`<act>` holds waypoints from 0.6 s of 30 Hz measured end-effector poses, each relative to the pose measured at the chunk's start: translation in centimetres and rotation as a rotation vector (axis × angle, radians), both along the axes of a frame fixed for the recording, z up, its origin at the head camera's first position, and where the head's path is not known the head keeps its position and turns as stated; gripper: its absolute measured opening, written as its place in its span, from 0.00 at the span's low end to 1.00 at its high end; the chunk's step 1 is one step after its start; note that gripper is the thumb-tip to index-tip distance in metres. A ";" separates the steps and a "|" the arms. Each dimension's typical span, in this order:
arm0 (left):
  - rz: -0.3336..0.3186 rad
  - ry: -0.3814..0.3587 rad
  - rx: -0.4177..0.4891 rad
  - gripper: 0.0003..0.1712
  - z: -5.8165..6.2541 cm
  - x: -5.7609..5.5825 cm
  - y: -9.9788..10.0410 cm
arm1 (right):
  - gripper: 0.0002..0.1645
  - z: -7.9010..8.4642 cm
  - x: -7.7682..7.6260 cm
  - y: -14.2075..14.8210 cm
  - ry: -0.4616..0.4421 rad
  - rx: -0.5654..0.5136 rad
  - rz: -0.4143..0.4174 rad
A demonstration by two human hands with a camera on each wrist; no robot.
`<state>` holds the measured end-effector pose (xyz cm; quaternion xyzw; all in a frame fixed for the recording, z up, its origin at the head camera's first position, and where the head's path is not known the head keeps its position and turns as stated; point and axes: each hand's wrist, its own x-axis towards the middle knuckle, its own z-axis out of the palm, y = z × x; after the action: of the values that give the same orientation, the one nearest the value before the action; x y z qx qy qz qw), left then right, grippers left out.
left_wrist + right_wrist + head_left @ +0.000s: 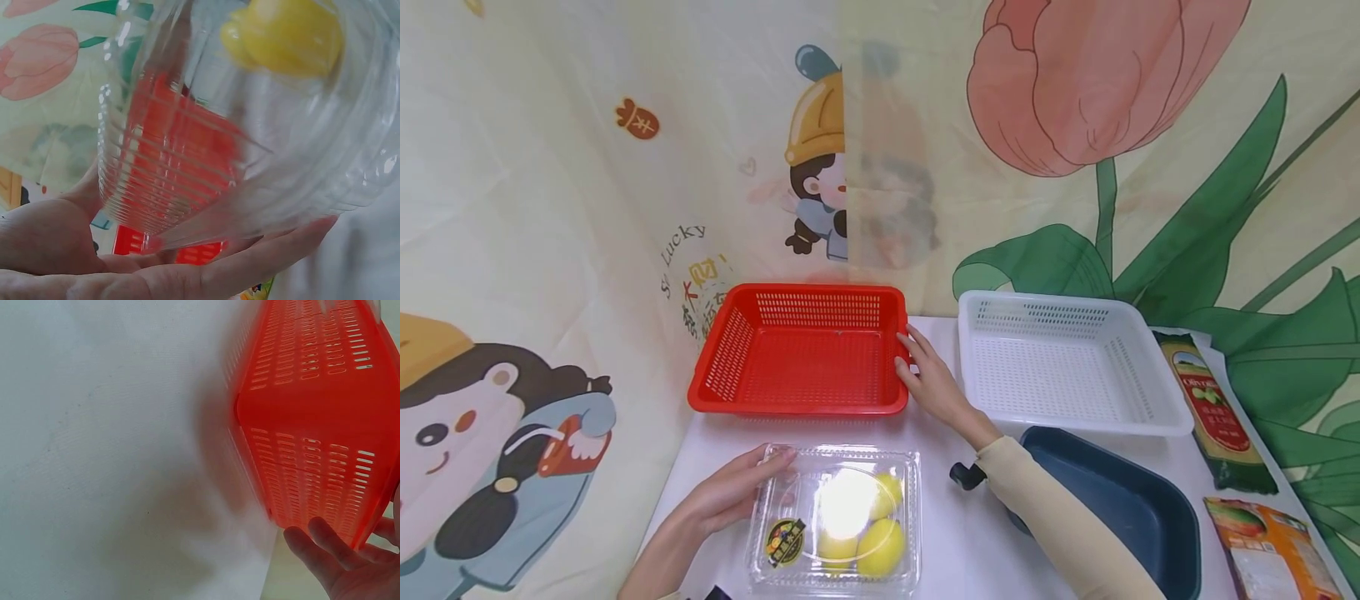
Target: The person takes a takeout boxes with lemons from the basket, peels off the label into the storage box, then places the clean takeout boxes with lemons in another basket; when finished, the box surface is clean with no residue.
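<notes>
My left hand [726, 492] grips the left side of a clear plastic clamshell box [805, 467], thumb on the lid and fingers underneath. Several yellow lemons [881, 547] lie in the box's right half, partly washed out by glare, and a round dark label [786, 542] shows at its lower left. In the left wrist view the ribbed box wall [169, 162] rises over the fingers. My right hand [936, 379] touches the right side of a red perforated basket [797, 411], its fingers extended along the rim. The right wrist view has these spread fingers [312, 553] against the basket's slotted wall.
Right of the red basket stands a white perforated basket [1075, 425]. A dark blue tray [1120, 492] lies in front of it, partly behind my right sleeve. A green-and-red packet [1213, 408] and an orange packet [1273, 550] line the table's right edge. Printed curtains hang behind.
</notes>
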<state>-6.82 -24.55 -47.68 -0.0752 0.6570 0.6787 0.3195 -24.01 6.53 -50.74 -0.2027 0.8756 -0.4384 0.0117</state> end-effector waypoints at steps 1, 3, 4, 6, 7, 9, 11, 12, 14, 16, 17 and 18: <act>-0.001 0.000 0.002 0.45 0.0 0.0 0.0 | 0.35 0.0 0.0 0.0 0.002 0.000 0.001; -0.004 0.003 0.009 0.44 0.0 0.0 0.0 | 0.35 0.1 0.0 0.0 0.003 -0.001 0.000; -0.010 0.010 0.014 0.44 0.0 0.0 0.0 | 0.35 0.1 0.0 0.0 0.005 0.000 -0.001; -0.016 0.018 0.023 0.44 0.0 0.1 -0.1 | 0.35 0.1 0.1 0.0 0.013 0.001 0.000; -0.016 0.021 0.026 0.44 -0.1 0.1 -0.1 | 0.35 0.1 0.1 0.0 0.017 0.001 0.002; -0.011 0.025 0.013 0.44 -0.1 0.1 0.0 | 0.34 0.1 0.1 0.0 0.022 0.002 0.002; 0.008 0.021 -0.017 0.45 -0.2 0.2 0.1 | 0.34 0.1 0.1 0.1 0.024 0.003 0.003; 0.023 0.018 -0.040 0.46 -0.2 0.3 0.2 | 0.34 0.1 0.1 0.0 0.025 0.003 0.003; 0.053 0.013 -0.090 0.49 -0.2 0.4 0.5 | 0.34 0.0 0.1 0.0 0.021 0.011 -0.001; 0.086 0.009 -0.141 0.52 -0.2 0.6 0.7 | 0.34 0.1 0.0 0.0 0.023 0.020 0.000; 0.099 0.007 -0.161 0.54 -0.2 0.7 0.8 | 0.34 0.1 0.0 0.0 0.024 0.028 -0.001; 0.109 0.006 -0.177 0.54 -0.2 0.8 0.9 | 0.34 0.1 0.0 0.0 0.026 0.033 0.000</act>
<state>-6.00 -23.61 -47.85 -0.1369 0.7103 0.6346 0.2722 -23.99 6.54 -50.62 -0.2083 0.8827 -0.4212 0.0037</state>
